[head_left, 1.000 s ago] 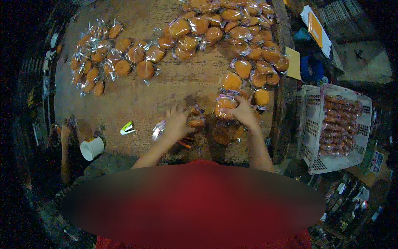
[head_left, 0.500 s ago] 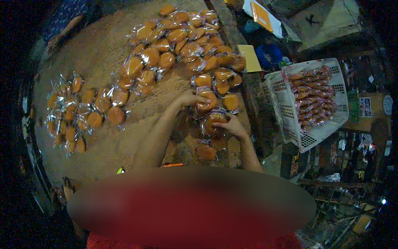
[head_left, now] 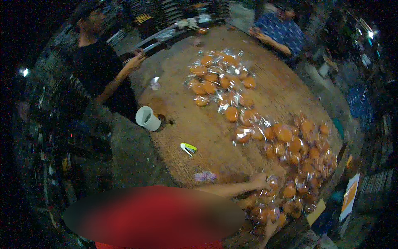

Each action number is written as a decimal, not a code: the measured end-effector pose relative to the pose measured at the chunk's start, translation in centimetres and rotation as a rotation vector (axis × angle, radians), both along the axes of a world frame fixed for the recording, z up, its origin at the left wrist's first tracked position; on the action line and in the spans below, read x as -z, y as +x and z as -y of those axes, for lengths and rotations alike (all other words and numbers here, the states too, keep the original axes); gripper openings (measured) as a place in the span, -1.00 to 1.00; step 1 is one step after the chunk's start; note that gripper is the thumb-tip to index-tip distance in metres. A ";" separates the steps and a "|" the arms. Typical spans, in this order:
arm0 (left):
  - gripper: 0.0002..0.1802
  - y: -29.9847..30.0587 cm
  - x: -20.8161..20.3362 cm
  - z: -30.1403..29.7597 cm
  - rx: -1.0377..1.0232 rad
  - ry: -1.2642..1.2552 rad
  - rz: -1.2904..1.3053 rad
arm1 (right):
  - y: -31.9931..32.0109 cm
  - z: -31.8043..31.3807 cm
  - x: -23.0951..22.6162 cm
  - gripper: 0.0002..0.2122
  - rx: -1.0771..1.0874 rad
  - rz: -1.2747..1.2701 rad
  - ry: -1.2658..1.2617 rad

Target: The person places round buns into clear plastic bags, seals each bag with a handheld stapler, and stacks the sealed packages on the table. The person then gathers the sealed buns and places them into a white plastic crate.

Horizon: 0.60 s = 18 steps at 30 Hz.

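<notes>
Round orange-brown buns in clear plastic wrappers cover the right part of the table (head_left: 219, 159). My left hand (head_left: 260, 181) reaches in from the lower edge, its fingers closed at the wrapped bun (head_left: 272, 181) on the near side of the pile. Closer to me, my right hand (head_left: 271, 224) is among more wrapped buns (head_left: 261, 213) at the table's near right. Its fingers are blurred and partly covered by shiny wrapping, so their grip is unclear. Another cluster of wrapped buns (head_left: 211, 77) lies farther off toward the middle.
A yellow-green stapler (head_left: 188, 148) and a purple-white packet (head_left: 205, 176) lie left of my arms. A white cup (head_left: 148, 119) stands at the left edge. One person in dark clothes (head_left: 103, 66) is at the far left, another in patterned blue (head_left: 280, 33) at the far right.
The view has swung left, so the pile and my hands now appear lower right. The white crate has left the picture; the cup and two people have come in. Both hands remain at the buns.
</notes>
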<state>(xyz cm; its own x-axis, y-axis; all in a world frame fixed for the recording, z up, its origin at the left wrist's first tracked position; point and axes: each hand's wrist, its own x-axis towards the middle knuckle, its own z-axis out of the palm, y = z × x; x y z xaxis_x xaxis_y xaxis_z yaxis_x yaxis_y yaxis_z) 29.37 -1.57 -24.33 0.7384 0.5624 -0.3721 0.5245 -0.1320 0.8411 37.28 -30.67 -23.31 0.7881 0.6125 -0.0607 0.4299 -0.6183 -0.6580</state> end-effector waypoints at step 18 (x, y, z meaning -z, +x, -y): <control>-0.32 -2.8 1.3 1.9 -0.438 0.251 -0.099 | -4.7 -8.0 -7.8 -0.37 0.068 0.097 0.075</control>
<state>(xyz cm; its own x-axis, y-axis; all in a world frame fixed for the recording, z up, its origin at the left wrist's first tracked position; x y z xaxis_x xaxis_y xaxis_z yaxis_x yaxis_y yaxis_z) 26.62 -3.52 -25.63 0.3813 0.8921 -0.2424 0.6512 -0.0731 0.7554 32.59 -22.72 -15.48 0.8279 0.5575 0.0617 0.4524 -0.5987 -0.6610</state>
